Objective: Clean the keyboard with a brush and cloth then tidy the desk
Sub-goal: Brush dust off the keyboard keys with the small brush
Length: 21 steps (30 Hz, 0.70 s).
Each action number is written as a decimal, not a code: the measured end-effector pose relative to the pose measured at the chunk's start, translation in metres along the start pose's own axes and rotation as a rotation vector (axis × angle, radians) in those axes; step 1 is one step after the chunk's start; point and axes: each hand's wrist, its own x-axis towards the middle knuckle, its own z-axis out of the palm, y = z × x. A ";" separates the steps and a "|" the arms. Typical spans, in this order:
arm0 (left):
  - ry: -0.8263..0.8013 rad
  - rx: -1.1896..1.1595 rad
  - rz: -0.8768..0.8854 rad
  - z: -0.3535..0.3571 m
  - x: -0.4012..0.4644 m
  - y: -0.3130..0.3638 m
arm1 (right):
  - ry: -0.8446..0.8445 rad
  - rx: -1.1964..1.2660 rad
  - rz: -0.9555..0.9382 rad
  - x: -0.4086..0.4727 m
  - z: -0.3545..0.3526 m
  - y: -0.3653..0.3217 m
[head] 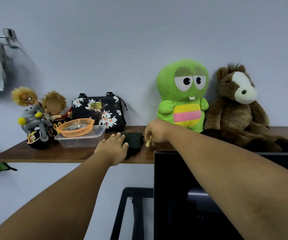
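A dark folded cloth [134,141] lies on the wooden shelf [53,154]. My left hand [113,146] lies flat with straight fingers on the cloth's left part. My right hand [154,133] hovers just right of the cloth, fingers curled around a pale wooden brush handle [148,141], of which only the tip shows. The keyboard is out of view.
On the shelf stand two dolls on a toy motorbike [35,118], a clear plastic tub [80,138] with an orange basket [76,127], a floral bag [99,110], a green plush [183,96] and a brown plush [238,108]. A black monitor [200,196] rises below right.
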 end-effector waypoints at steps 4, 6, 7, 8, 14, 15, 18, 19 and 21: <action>0.146 -0.011 0.013 -0.008 -0.006 0.010 | 0.277 0.127 -0.022 -0.018 -0.014 0.004; 0.238 -0.042 0.032 -0.013 -0.011 0.020 | 0.446 0.231 -0.033 -0.034 -0.020 0.006; 0.288 -0.061 0.046 -0.015 -0.015 0.026 | 0.538 0.276 -0.046 -0.044 -0.023 0.006; 0.340 -0.078 0.064 -0.017 -0.019 0.033 | 0.628 0.317 -0.063 -0.054 -0.025 0.006; 0.590 -0.159 0.132 -0.012 -0.060 0.086 | 1.082 0.440 -0.175 -0.149 -0.030 0.010; 0.628 -0.169 0.145 -0.010 -0.068 0.095 | 1.136 0.458 -0.175 -0.166 -0.028 0.012; 0.681 -0.202 0.174 0.008 -0.095 0.120 | 1.213 0.560 -0.150 -0.219 -0.012 0.022; 0.683 -0.211 0.180 0.019 -0.105 0.133 | 1.214 0.597 -0.134 -0.239 -0.003 0.028; 0.675 -0.225 0.196 0.039 -0.124 0.152 | 1.214 0.659 -0.100 -0.272 0.018 0.039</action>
